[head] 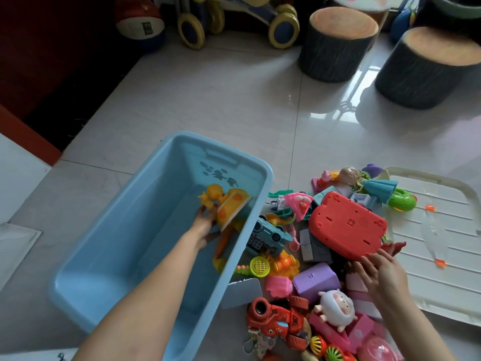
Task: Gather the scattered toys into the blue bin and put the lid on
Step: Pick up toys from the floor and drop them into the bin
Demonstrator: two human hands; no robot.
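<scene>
Gripping a yellow-orange plastic giraffe toy (229,207) inside the light-blue plastic bin (145,204), the left hand (205,227) closes around it; the right hand (377,272), fingers spread, touches the red plastic toy laptop (346,225) just beyond them.

Two stump-shaped stools (338,45) (426,69) with printed wood-grain tops stand side by side on a glossy pale tiled floor (208,100). Behind them, a wheeled ride-on (239,19) with yellow-rimmed wheels sits beside a red, white and blue ball (139,22) in shadow.
</scene>
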